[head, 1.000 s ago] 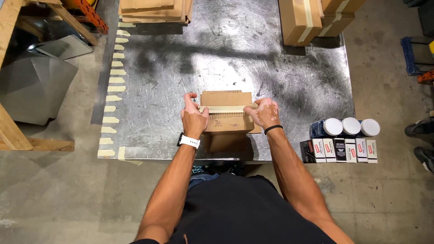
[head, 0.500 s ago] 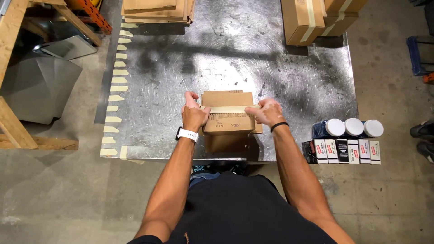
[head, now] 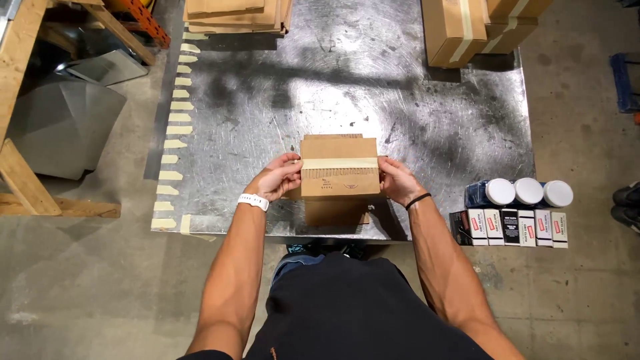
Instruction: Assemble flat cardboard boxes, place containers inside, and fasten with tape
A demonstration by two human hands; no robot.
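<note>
A small brown cardboard box (head: 339,180) stands near the front edge of a scuffed metal table (head: 267,100). A strip of tan tape (head: 339,163) runs across its top. My left hand (head: 277,177), with a white watch on the wrist, presses against the box's left side at the tape end. My right hand (head: 397,180), a black band on the wrist, holds the box's right side at the other tape end.
Several pre-cut tape strips (head: 175,127) hang along the table's left edge. Flat cardboard sheets (head: 237,13) lie at the back left, taped boxes (head: 467,27) at the back right. White-capped bottles (head: 527,192) and small cartons (head: 510,227) sit right of the table. A wooden frame (head: 27,180) stands left.
The view has shifted slightly. Both hands stay on the box's sides, fingers smoothing the tape ends down a little.
</note>
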